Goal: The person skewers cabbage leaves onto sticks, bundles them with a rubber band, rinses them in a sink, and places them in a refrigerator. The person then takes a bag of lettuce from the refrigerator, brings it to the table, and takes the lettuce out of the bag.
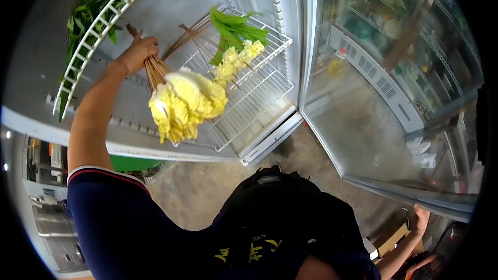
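Observation:
My left hand (139, 53) reaches into a fridge and is closed around the sticks of a bunch of skewers (155, 71). Pale yellow cabbage leaves (189, 101) are threaded on their lower ends, above a white wire shelf (251, 80). Beside the bunch on that shelf lie skewers of smaller yellow pieces (236, 62) and skewers of long green leaves (236, 28). Far to the lower right, my right hand (420, 219) grips the edge of the open glass fridge door (363, 140); some of its fingers are hidden.
A curved white shelf edge (96, 33) stands at the upper left, with green leafy skewers (80, 26) on it. Stocked fridge shelves show in the door glass. Below the door are a cardboard box (391, 239) and part of another person's arm (423, 264).

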`<state>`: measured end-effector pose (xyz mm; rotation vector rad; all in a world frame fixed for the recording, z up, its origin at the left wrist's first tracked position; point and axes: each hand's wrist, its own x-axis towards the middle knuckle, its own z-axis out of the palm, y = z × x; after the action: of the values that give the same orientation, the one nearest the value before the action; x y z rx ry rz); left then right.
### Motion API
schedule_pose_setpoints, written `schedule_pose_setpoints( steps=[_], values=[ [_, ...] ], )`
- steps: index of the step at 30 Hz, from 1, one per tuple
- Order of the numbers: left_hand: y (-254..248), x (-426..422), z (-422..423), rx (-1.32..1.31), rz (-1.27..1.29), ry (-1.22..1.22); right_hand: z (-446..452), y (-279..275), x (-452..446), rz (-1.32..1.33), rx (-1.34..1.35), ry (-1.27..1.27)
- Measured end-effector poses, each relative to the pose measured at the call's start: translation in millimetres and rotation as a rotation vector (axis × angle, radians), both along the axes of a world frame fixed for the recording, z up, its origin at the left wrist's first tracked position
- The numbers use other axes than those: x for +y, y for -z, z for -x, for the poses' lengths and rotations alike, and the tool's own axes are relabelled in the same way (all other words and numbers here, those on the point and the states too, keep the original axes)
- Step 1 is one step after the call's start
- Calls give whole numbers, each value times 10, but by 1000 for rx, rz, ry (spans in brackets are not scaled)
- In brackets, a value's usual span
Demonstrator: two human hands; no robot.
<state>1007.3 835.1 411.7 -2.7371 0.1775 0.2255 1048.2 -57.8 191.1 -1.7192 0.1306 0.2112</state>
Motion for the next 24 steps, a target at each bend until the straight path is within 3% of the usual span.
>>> schedule_pose_setpoints(
  steps=[5, 12, 14, 18, 24],
  values=[
    [445, 578, -117, 1, 63, 144, 60, 122, -255, 73, 46, 26],
    [983, 897, -241, -68, 245, 162, 186, 77, -480, 63, 89, 7],
    [1071, 876, -293, -109, 241, 208, 195, -107, -202, 63, 83, 43],
    [1145, 822, -266, -51, 212, 105, 199, -253, 102, 72, 29, 176],
    [1213, 784, -238, -96, 181, 39, 205, -227, 4, 133, 66, 142]
  ],
)
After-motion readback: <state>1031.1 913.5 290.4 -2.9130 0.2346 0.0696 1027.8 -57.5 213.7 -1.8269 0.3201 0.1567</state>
